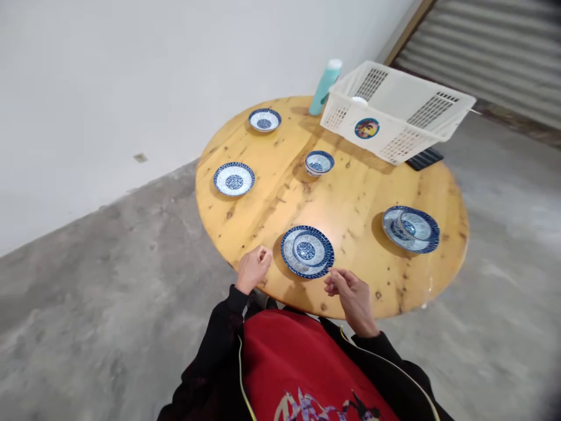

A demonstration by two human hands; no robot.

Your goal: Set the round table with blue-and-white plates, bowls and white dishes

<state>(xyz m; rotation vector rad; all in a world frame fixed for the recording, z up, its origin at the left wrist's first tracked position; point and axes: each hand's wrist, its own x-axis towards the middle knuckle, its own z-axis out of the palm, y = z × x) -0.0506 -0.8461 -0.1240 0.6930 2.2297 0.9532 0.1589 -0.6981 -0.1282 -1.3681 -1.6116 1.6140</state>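
The bowl (305, 251) sits on the plate (286, 257), near the table's (350, 193) close edge. The left hand (255, 268) has its grip curled up, with nothing in it. The right hand (350, 290) is by the plate's rim; I can't tell if its grip is pinched. A bump from it could make the bowl slide.

Pale wall (166, 70) ahead of your grip and to its left, small beige fitting (141, 158) low on it; knotted wooden table (280, 204), near edge at your grip; mottled grey floor (109, 304) lower, either side; brown trim (411, 29), corrugated shutter (491, 52) beyond, to its right.
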